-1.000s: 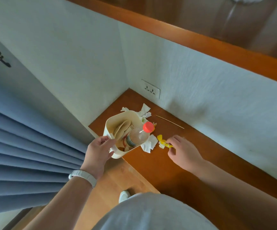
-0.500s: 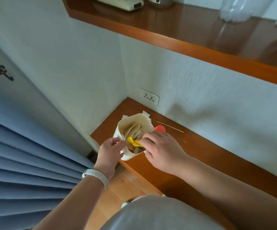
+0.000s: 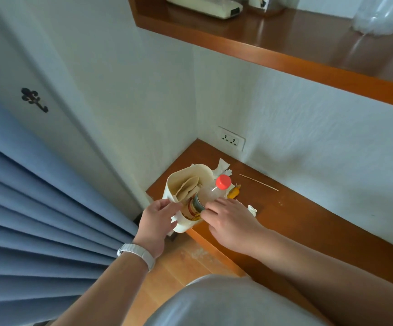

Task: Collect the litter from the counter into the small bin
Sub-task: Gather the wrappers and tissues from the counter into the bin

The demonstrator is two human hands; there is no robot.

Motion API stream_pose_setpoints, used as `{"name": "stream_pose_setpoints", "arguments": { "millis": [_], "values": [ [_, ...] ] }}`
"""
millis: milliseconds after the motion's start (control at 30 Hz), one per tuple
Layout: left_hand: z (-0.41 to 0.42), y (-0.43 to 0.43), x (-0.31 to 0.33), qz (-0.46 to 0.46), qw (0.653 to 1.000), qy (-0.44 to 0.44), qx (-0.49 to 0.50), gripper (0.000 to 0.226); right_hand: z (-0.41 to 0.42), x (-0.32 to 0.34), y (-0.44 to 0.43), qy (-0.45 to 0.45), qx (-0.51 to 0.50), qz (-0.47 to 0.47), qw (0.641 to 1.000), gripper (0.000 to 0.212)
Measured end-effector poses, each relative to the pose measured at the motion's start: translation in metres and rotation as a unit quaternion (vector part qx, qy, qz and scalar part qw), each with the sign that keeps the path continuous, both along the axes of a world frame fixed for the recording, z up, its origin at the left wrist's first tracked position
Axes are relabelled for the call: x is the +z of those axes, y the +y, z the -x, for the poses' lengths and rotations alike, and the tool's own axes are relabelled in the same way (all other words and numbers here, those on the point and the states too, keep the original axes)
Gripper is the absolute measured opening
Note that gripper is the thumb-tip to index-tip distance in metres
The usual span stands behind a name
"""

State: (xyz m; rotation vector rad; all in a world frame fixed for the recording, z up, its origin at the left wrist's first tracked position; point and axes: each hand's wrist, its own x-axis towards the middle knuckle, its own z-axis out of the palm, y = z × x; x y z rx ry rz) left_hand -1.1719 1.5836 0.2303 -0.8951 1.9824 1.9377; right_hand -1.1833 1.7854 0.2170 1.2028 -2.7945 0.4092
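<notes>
Cream small bin [image 3: 186,175] sits at the tabletop's [image 3: 308,222] left front corner, our left hand [image 3: 156,220] fingers clamped on its rim, our right hand [image 3: 228,217] fingers curled against the red-capped bottle [image 3: 210,194] inside.

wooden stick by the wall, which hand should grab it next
Right. The right hand is at the bin's rim on the counter side, nearer the wooden stick. The left hand grips the bin, steadying it.
</notes>
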Motion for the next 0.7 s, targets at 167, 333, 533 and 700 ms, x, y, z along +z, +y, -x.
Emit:
{"name": "stream_pose_setpoints", "arguments": {
  "millis": [167, 333, 533, 700],
  "values": [
    [0.005, -0.016, -0.003, 0.008, 1.000, -0.004, -0.015, 0.035, -0.005, -0.003, 0.011, -0.021, -0.066, 0.008, 0.998, 0.017],
    [0.013, -0.029, -0.010, 0.026, 0.998, -0.015, -0.047, 0.033, -0.008, -0.029, 0.046, -0.076, -0.197, -0.070, 0.975, 0.033],
    [0.020, -0.028, -0.016, 0.043, 0.996, -0.032, -0.067, 0.032, -0.001, -0.081, 0.083, -0.170, -0.293, -0.186, 0.922, 0.054],
    [0.024, -0.016, -0.014, 0.029, 0.997, -0.055, -0.052, 0.023, 0.016, -0.111, 0.096, -0.186, -0.291, -0.191, 0.919, 0.057]
  ]
}}
